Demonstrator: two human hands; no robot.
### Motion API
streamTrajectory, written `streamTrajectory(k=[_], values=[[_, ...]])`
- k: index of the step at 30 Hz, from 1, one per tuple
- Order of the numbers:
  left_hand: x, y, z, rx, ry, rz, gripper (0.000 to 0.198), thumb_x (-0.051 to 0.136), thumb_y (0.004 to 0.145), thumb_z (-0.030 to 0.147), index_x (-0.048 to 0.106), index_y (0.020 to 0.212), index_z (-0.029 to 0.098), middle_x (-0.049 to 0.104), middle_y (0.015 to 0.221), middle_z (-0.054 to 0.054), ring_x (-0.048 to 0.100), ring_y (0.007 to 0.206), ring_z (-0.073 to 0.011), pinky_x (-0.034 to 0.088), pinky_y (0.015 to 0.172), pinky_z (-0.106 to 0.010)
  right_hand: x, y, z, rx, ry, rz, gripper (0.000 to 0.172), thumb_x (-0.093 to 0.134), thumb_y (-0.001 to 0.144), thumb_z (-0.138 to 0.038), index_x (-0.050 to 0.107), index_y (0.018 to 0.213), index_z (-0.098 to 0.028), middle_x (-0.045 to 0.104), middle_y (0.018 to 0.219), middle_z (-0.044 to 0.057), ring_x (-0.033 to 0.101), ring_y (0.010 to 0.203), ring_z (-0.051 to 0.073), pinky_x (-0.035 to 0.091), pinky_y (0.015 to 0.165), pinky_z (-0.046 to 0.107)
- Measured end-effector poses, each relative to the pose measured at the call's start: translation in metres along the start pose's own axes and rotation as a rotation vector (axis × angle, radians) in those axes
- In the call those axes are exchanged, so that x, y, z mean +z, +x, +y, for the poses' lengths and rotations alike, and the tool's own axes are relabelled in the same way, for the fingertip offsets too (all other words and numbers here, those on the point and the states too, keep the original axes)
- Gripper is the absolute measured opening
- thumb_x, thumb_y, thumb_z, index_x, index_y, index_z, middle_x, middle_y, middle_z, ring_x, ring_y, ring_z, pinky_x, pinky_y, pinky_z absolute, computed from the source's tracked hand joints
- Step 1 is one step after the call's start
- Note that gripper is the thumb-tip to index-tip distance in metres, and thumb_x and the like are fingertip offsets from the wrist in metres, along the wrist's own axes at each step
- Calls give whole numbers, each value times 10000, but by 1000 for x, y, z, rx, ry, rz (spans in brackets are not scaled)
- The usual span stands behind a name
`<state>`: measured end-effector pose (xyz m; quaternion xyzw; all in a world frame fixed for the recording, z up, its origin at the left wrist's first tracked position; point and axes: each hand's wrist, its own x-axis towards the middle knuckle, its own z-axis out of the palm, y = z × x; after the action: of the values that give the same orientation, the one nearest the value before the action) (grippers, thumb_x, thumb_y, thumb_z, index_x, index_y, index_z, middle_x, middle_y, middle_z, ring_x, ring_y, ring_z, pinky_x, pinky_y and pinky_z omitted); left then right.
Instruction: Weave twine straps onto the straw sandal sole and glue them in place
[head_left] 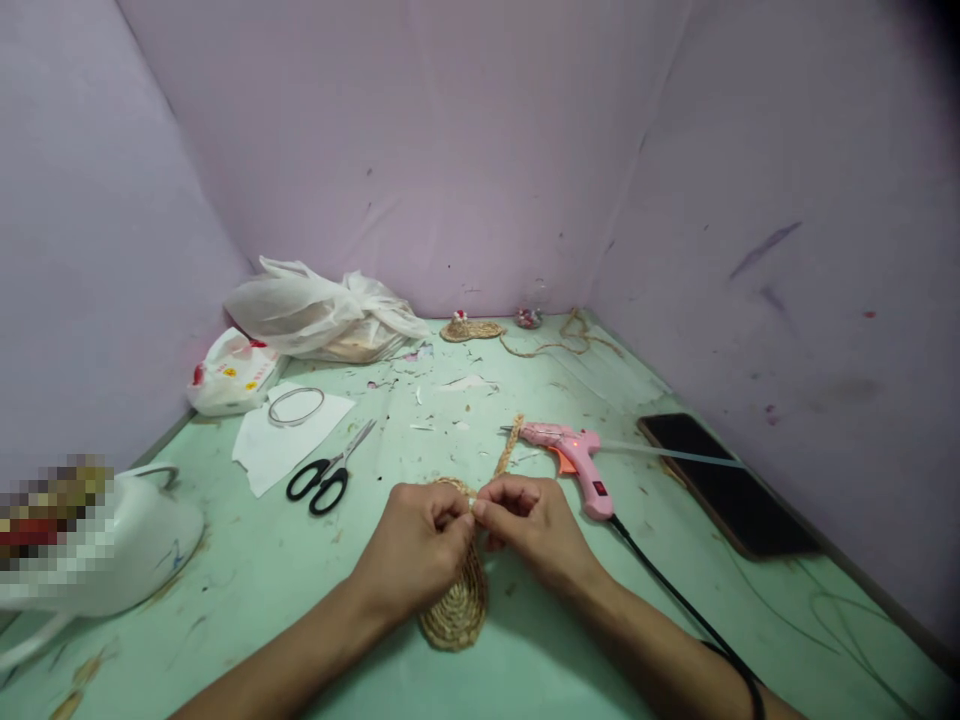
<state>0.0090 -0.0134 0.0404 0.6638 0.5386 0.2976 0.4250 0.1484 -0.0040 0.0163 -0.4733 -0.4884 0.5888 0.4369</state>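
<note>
A woven straw sole point(456, 610), oval and made of coiled braid, lies under my hands near the front of the table. My left hand point(420, 535) is closed in a pinch on its upper edge. Right beside it, my right hand point(536, 525) pinches a braided straw strip point(511, 447), whose loose end sticks out beyond the fingers. The fingertips of both hands nearly meet, and they hide where strip and sole come together. Just right of the strip's loose end lies a pink glue gun point(566, 445), its nozzle close to the braid.
Black-handled scissors point(330, 472) and white paper point(292, 440) with a thin ring lie left. Behind are a plastic bag point(330, 310), a finished-looking straw slipper point(471, 330) and a jar of beads point(528, 317). A phone point(727, 485) lies right; a white chair-like object point(142, 535) stands left.
</note>
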Motion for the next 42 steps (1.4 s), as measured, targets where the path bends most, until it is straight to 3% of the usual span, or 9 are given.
streamTrajectory(k=[3,6,11,17,25,29,34,42], values=[[1,0,-1,62,45,59,206,496,674,162,519,469,154,450,468,27,395,475,-97,291,453,-205,0,0,2,-44,-33,-8,165,666,627,-279,614,556,-140,518,449,-35,457,433,88,352,445,221],[1,3,-3,-38,-72,87,183,516,686,202,559,518,142,499,462,15,426,453,-99,313,447,-208,-1,2,0,-30,-14,-22,208,656,646,-331,639,573,-137,563,477,-16,471,416,85,366,441,223],[4,4,-3,-159,-229,132,167,556,691,236,554,561,132,545,461,11,395,342,-63,290,364,-191,1,0,-3,-55,-150,96,156,636,656,-291,687,635,-145,605,513,5,482,413,97,366,427,231],[8,-1,-1,-237,-313,73,119,543,715,234,516,633,153,495,405,56,370,283,-56,259,303,-166,1,-2,0,-96,-297,90,156,594,688,-269,683,640,-150,575,490,5,470,434,112,352,430,241],[6,-1,-7,-148,-219,6,247,499,770,337,508,595,164,419,340,74,366,278,-66,275,319,-168,1,-1,2,-113,-340,68,154,581,690,-263,656,621,-147,591,524,10,472,433,103,366,420,220],[8,2,-11,-156,-155,35,281,466,783,367,507,595,162,394,360,72,391,301,-80,281,324,-177,3,-3,5,-247,-477,107,182,543,726,-229,685,644,-151,645,564,28,532,472,117,374,439,208],[8,1,-13,-26,8,53,285,427,794,294,520,561,159,441,382,42,409,349,-88,311,364,-186,2,-8,9,-539,-633,93,220,481,785,-184,673,679,-165,664,617,41,570,519,125,401,494,215],[7,-3,-14,46,92,59,291,432,788,242,532,530,152,509,418,7,450,405,-101,338,404,-197,-2,-10,11,-699,-778,50,204,453,784,-141,628,680,-151,644,604,53,582,530,131,415,520,217]])
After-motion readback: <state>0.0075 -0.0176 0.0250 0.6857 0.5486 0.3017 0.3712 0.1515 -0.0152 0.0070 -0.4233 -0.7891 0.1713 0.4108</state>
